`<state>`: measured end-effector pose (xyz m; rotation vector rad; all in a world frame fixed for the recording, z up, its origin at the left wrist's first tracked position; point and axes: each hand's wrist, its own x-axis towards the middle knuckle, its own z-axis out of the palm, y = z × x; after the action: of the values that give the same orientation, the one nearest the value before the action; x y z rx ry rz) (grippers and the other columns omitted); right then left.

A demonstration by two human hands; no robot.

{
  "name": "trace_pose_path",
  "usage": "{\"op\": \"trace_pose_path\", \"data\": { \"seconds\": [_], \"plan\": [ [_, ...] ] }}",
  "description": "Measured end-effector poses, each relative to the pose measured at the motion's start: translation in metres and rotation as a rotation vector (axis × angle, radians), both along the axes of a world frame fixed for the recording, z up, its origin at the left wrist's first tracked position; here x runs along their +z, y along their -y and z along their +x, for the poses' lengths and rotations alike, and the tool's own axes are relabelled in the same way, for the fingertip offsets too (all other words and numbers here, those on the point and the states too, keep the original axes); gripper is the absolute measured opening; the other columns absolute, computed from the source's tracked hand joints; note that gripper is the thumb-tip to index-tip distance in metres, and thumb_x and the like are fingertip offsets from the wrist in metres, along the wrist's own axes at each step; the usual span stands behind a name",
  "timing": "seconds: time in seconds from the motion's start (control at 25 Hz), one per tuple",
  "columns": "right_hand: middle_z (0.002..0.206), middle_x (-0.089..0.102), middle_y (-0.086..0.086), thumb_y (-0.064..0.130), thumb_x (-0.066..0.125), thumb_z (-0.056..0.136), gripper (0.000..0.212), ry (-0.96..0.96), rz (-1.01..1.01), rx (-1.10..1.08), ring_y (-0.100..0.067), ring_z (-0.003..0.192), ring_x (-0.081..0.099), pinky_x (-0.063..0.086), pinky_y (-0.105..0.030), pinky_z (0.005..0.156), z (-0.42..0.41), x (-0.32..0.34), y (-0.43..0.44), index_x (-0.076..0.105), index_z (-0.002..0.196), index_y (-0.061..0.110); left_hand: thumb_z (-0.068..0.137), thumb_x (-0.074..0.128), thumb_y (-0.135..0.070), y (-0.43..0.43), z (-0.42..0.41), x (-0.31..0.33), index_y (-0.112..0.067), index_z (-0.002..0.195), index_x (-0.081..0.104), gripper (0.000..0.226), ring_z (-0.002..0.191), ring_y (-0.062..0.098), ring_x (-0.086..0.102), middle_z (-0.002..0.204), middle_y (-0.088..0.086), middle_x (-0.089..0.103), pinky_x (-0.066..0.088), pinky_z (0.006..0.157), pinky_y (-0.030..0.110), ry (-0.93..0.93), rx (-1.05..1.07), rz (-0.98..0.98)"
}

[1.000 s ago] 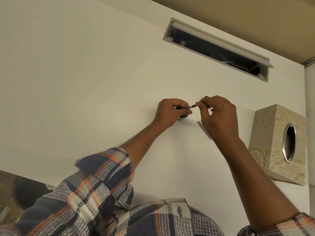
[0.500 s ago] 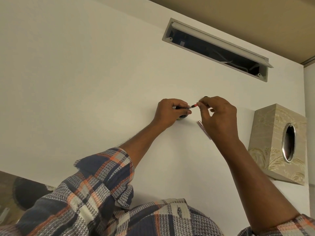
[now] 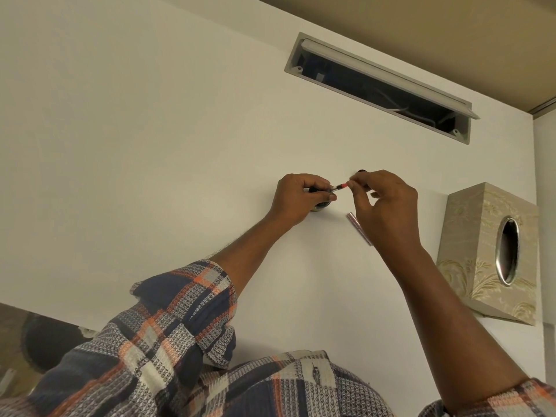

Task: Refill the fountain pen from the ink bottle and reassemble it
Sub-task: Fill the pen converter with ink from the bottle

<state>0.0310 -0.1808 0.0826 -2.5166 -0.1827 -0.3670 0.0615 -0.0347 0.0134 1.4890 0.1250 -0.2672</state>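
My left hand (image 3: 296,198) grips the black front part of the fountain pen (image 3: 332,189), held level just above the ink bottle (image 3: 321,207), which is mostly hidden under that hand. A thin converter with a red end (image 3: 343,185) sticks out to the right. The thumb and forefinger of my right hand (image 3: 388,206) pinch that red end. The glittery pink pen barrel (image 3: 358,227) lies on the white table (image 3: 150,145), partly under my right hand. A small black piece (image 3: 361,170) peeks out behind my right fingers.
A patterned beige tissue box (image 3: 481,254) stands at the right, close to my right forearm. A grey cable slot with its flap open (image 3: 379,85) sits at the back of the table. My plaid sleeves fill the bottom of the view.
Both hands stay in the same spot. My right fingers have shifted slightly on the converter's red end.
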Motion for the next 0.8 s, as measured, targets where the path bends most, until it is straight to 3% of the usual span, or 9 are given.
{"op": "trace_pose_path", "data": {
  "seconds": [0.24, 0.44, 0.6, 0.8],
  "plan": [
    [0.075, 0.067, -0.008, 0.016, 0.063, 0.089, 0.012, 0.003, -0.023, -0.031, -0.023, 0.071, 0.06, 0.048, -0.038, 0.07, 0.0009, 0.0005, -0.0051, 0.07, 0.084, 0.007, 0.069, 0.078, 0.0, -0.0001, 0.0003, -0.0008, 0.002, 0.085, 0.074, 0.016, 0.065, 0.0, 0.064, 0.083, 0.004, 0.069, 0.051, 0.063, 0.012, -0.001, 0.0, 0.01],
    [0.084, 0.069, 0.0, 0.012, 0.067, 0.087, 0.012, -0.018, 0.039, -0.028, -0.007, 0.076, 0.056, 0.051, -0.034, 0.073, -0.0001, 0.0003, -0.004, 0.071, 0.098, 0.009, 0.07, 0.077, 0.002, 0.0002, 0.0005, 0.0008, 0.005, 0.086, 0.073, 0.016, 0.062, 0.0, 0.064, 0.083, 0.006, 0.068, 0.05, 0.06, 0.011, -0.018, 0.001, -0.015],
    [0.076, 0.068, -0.004, 0.009, 0.063, 0.087, 0.008, -0.018, 0.013, -0.01, -0.016, 0.073, 0.057, 0.051, -0.041, 0.07, 0.0018, -0.0014, -0.0025, 0.07, 0.085, 0.009, 0.07, 0.077, -0.001, 0.0005, 0.0012, -0.0011, 0.003, 0.085, 0.074, 0.016, 0.065, 0.004, 0.064, 0.084, 0.007, 0.069, 0.051, 0.062, 0.014, -0.011, -0.002, 0.005],
    [0.073, 0.066, -0.006, 0.015, 0.063, 0.089, 0.012, -0.026, -0.007, -0.039, -0.02, 0.07, 0.058, 0.047, -0.035, 0.069, 0.0024, 0.0008, -0.0053, 0.07, 0.082, 0.008, 0.07, 0.077, 0.0, 0.0005, 0.001, -0.0003, 0.002, 0.084, 0.073, 0.015, 0.064, 0.002, 0.064, 0.082, 0.005, 0.069, 0.051, 0.062, 0.013, 0.0, -0.004, 0.007]
  ]
}}
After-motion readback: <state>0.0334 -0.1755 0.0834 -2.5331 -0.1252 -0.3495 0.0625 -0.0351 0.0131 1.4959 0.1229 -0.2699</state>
